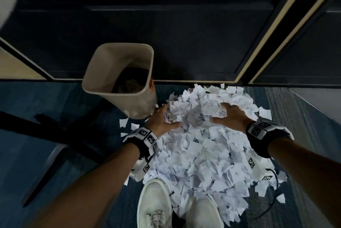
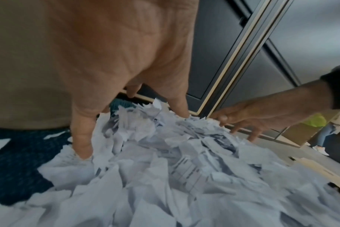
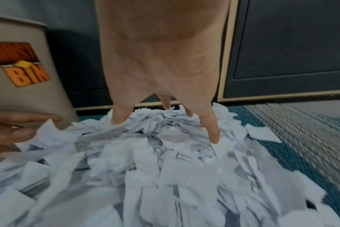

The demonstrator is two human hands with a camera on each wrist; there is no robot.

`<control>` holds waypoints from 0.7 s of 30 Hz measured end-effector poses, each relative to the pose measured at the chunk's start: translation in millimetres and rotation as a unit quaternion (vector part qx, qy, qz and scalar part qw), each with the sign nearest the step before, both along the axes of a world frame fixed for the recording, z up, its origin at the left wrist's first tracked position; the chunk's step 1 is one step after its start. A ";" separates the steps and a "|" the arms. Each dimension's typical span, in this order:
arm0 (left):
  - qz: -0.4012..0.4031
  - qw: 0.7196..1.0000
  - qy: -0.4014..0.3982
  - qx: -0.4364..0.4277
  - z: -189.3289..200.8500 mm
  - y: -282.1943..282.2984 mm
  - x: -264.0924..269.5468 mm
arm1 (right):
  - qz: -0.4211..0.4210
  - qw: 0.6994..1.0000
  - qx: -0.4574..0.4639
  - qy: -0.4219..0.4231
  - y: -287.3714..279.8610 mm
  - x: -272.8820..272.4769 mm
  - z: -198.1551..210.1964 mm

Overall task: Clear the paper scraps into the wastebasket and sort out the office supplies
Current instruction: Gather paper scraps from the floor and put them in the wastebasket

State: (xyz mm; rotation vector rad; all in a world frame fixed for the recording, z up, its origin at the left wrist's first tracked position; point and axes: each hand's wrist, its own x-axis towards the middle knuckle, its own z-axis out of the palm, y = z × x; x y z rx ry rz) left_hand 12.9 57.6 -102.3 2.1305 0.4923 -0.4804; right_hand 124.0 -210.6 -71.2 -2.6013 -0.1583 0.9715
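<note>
Currently scooping: I am spreading left hand (image 1: 162, 120) and right hand (image 1: 231, 115) into paper scraps (image 1: 203, 153); next, lifting toward wastebasket (image 1: 118, 80).

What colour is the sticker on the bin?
Orange, with dark letters reading BIN and a yellow bit. The sticker on the bin shows best in the right wrist view.

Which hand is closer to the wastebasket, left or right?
Left. The left hand lies on the paper scraps right beside the wastebasket; the right hand is farther away, across the pile.
</note>
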 end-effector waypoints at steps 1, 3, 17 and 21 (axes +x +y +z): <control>-0.003 1.000 0.012 -0.006 -5.0 -1.1 3.1 | -0.016 1.000 0.003 0.020 -3.1 -1.5 -2.0; 0.004 0.998 0.032 -0.046 -11.6 -8.4 8.1 | -0.047 0.996 0.029 0.077 -6.0 -8.0 -4.8; -0.017 0.994 -0.087 0.068 9.7 -51.6 -3.5 | -0.008 0.995 0.059 -0.077 32.2 -38.5 -23.0; 0.003 0.992 -0.105 0.076 31.6 -36.8 -9.5 | -0.058 0.991 0.102 -0.070 21.3 -31.7 2.9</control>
